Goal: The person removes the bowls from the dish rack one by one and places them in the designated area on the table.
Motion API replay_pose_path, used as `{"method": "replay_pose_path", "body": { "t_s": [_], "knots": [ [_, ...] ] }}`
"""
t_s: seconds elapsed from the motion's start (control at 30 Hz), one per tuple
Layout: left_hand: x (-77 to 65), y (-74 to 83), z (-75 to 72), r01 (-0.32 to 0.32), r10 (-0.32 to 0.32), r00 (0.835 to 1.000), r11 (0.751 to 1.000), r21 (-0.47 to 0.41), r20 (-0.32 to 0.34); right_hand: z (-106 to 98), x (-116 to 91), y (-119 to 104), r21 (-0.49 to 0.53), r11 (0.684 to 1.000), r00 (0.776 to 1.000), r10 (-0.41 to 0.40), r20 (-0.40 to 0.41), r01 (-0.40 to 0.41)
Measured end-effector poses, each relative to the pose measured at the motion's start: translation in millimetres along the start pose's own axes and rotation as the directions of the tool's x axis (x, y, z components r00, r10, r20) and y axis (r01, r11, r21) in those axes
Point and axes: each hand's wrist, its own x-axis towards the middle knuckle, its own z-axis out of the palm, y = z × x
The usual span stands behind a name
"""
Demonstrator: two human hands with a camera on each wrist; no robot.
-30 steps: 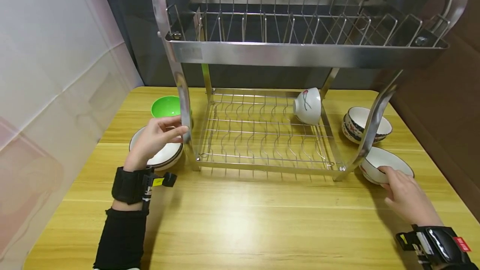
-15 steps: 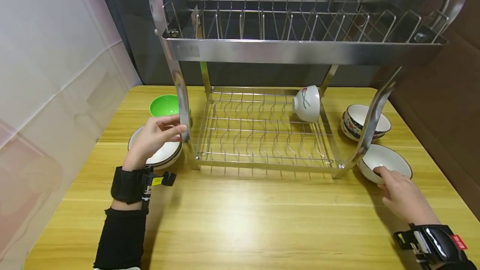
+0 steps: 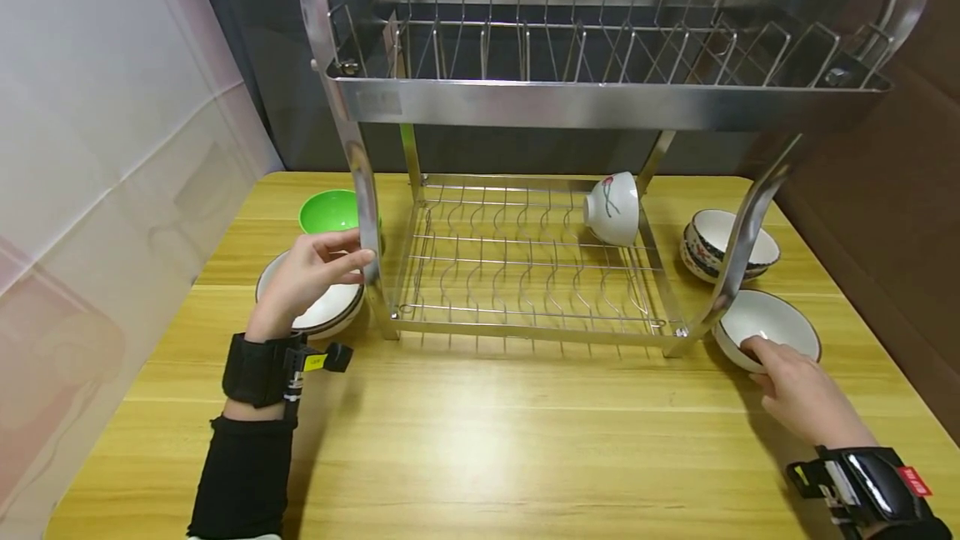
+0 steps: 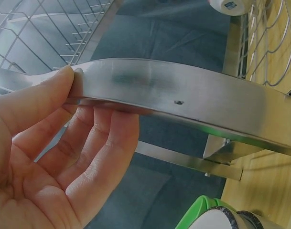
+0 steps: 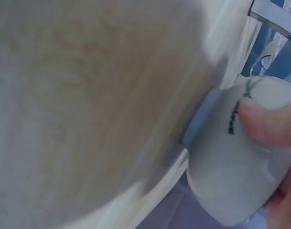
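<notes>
My left hand point(image 3: 307, 280) grips the left front upright of a two-tier metal dish rack point(image 3: 517, 330). In the left wrist view, the thumb lies on one side of the metal upright point(image 4: 150, 83) and several fingers bend against its lower edge. At the right, my right hand point(image 3: 806, 394) pinches the near rim of a white bowl point(image 3: 776, 319) beside the rack's right front foot. The right wrist view shows that bowl's outside point(image 5: 231, 167) with a small green pattern and a fingertip on it. Another white bowl point(image 3: 615, 211), flower-painted, stands on its side in the lower tier.
Behind the held bowl sit stacked patterned bowls point(image 3: 731, 240). Left of the rack are a green bowl point(image 3: 330, 211) and white dark-rimmed bowls point(image 3: 330, 311), partly behind my left hand. The rack's upper tier point(image 3: 600, 102) overhangs the lower one. A brown wall point(image 3: 862, 190) borders the right.
The bowl in my right hand has tipped so more of its inside shows, and it has shifted slightly left with the hand. My left hand keeps its hold on the rack.
</notes>
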Motion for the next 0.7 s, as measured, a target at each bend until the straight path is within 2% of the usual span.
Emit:
{"method": "replay_pose_path", "body": {
  "t_s": [0.3, 0.47, 0.53, 0.7],
  "knots": [
    [-0.7, 0.5, 0.6, 0.014, -0.014, 1.0, 1.0, -0.003, 0.001, -16, 1, -1, 0.019, 1.0, 0.999, 0.021, -0.024, -0.021],
    [-0.9, 1.0, 1.1, 0.01, -0.01, 1.0, 1.0, 0.0, 0.0, -24, -3, -13, 0.049, 0.998, 0.999, 0.048, -0.025, -0.046],
    [-0.9, 1.0, 1.1, 0.006, -0.006, 1.0, 1.0, 0.003, -0.001, -27, -5, -21, 0.052, 0.998, 0.999, 0.028, -0.047, -0.025],
    [-0.7, 0.3, 0.7, 0.002, -0.002, 1.0, 1.0, 0.001, -0.002, -37, 1, -50, 0.032, 0.993, 0.984, -0.106, -0.144, 0.111]
  ]
}}
